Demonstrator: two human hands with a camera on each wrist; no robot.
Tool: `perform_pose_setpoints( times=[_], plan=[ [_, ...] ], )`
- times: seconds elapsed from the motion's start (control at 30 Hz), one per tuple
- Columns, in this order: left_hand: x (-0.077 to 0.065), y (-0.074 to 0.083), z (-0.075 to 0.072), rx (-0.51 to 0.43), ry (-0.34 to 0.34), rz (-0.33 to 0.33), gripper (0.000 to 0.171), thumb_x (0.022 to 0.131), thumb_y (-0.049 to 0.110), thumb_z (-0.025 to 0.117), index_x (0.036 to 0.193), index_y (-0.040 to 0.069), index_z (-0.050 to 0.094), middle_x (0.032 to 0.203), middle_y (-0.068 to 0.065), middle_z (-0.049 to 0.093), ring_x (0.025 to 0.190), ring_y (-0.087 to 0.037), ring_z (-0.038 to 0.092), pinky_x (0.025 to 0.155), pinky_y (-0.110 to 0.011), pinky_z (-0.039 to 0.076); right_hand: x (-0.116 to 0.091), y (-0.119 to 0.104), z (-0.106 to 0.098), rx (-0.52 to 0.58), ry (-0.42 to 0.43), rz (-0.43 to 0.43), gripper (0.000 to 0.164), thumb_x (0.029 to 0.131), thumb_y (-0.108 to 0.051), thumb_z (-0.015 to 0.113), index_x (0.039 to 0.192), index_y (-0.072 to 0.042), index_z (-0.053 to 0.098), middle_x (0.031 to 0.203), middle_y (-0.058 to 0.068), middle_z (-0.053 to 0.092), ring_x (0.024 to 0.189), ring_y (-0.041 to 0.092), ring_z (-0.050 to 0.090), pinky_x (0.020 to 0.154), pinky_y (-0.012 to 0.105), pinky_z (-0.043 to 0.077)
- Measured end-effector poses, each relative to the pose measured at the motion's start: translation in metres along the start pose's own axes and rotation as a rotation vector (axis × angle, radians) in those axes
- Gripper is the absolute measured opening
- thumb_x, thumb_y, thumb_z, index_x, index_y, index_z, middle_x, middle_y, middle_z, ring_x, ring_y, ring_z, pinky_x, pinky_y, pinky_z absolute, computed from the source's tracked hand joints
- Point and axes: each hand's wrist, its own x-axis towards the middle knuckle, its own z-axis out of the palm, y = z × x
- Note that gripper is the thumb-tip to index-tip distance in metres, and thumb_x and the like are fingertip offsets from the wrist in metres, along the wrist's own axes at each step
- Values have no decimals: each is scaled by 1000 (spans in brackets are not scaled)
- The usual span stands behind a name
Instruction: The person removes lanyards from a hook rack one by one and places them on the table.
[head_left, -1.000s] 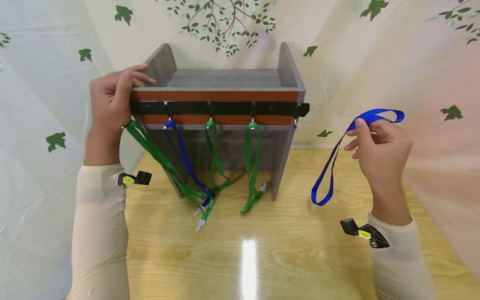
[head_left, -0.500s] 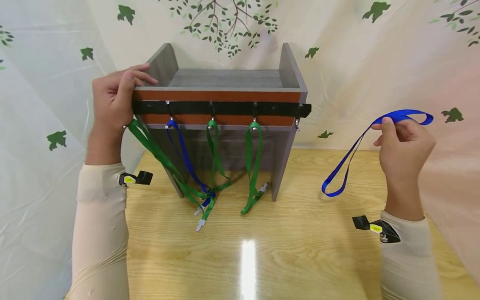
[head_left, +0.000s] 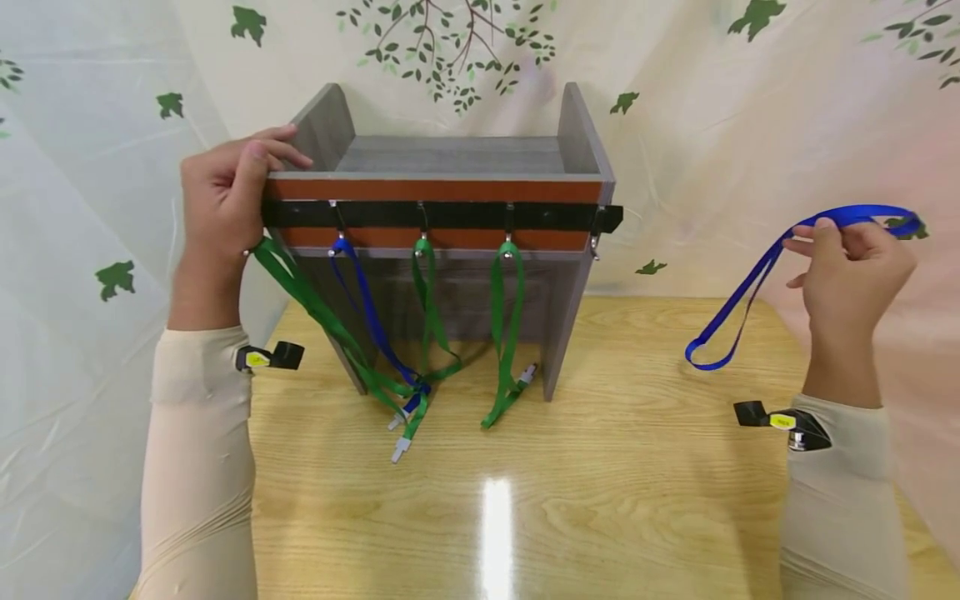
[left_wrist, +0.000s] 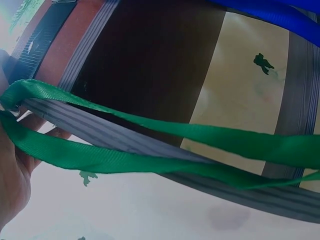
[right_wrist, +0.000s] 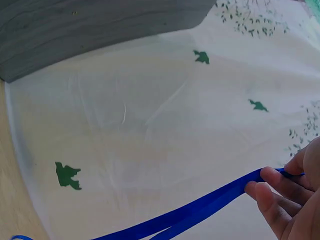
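My left hand [head_left: 225,196] grips the left front corner of a grey wooden shelf [head_left: 457,154], thumb on the front board and fingers over the top edge. Pinched between thumb and fingers of my right hand [head_left: 858,275], a blue lanyard [head_left: 855,214] hangs in a loop off to the right, apart from the shelf. Across the shelf's front runs a black hook rail [head_left: 465,216]. From its hooks hang another blue lanyard [head_left: 367,304] and several green ones, such as the right green lanyard [head_left: 497,300]. The leftmost green lanyard [left_wrist: 90,157] passes close by my left hand.
A bare metal hook [head_left: 595,246] is at the rail's right end. Lower ends of the hanging lanyards, with white clips [head_left: 401,451], lie on the wooden table [head_left: 600,500]. A leaf-printed cloth [head_left: 675,125] stands behind and around the sides.
My right hand has moved to the right and slightly up, carrying the blue lanyard farther from the shelf. My left hand and the hanging lanyards have stayed in place.
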Motion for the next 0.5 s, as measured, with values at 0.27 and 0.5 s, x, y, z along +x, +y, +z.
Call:
perform_pose_setpoints(
  times=[0.27,0.5],
  plan=[
    [0,2,-1,-4,7,-8,42,103,14,48,71,-2,69,88,21,78,119,-13,74,96,-19,59,28,16,1,208,0,95,14,101,-14,68,92,-5,74,86,-2,78,83,10,79,46,18,54],
    [1,4,-1,11,-19,2,43,104,18,47,82,-8,75,90,22,78,122,-15,73,89,-16,60,49,34,2,310,44,178,12,102,-11,65,93,-5,69,92,2,78,91,11,78,56,21,60]
  ],
)
